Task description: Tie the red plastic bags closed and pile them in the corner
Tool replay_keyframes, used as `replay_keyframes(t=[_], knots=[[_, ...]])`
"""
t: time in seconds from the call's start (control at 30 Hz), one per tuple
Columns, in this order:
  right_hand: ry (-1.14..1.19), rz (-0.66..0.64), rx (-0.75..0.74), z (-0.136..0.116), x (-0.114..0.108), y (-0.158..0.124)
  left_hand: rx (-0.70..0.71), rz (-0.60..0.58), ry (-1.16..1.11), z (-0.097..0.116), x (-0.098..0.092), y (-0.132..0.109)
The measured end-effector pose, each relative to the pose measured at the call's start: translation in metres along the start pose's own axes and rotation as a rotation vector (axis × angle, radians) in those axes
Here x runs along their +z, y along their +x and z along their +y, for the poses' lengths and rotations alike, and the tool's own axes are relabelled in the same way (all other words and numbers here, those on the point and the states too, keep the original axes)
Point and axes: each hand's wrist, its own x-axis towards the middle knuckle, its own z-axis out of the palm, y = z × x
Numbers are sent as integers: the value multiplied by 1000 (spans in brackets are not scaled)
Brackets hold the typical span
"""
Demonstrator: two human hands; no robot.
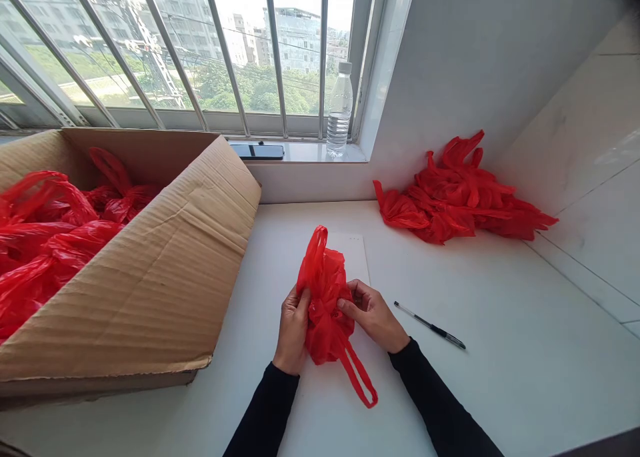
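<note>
A crumpled red plastic bag (325,297) is held between both hands above a white sheet of paper (356,257) on the white table (500,350). My left hand (293,330) grips the bag's left side with fingers closed on it. My right hand (373,316) pinches the bag's right side. One bag handle sticks up, another loop hangs down toward me.
An open cardboard box (165,264) with several red bags (45,237) fills the left. A heap of red bags (463,194) lies at the back right by the wall. A pen (430,325) lies right of my hands. A water bottle (339,110) and phone (259,151) sit on the windowsill.
</note>
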Motion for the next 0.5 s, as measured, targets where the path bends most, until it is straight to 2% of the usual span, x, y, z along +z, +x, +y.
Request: replay_keyframes(t=[0.17,0.3,0.4,0.5], knots=[[49,119,-15,3,-3,0,-98,-76,-53,1,4,-4],[154,212,3,6,-6,2,-155,-197,-78,10,9,-8],[235,222,25,8,-7,3,-168,-264,-46,14,12,-10],[277,207,41,9,-7,4,-140,-257,-15,12,14,-10]])
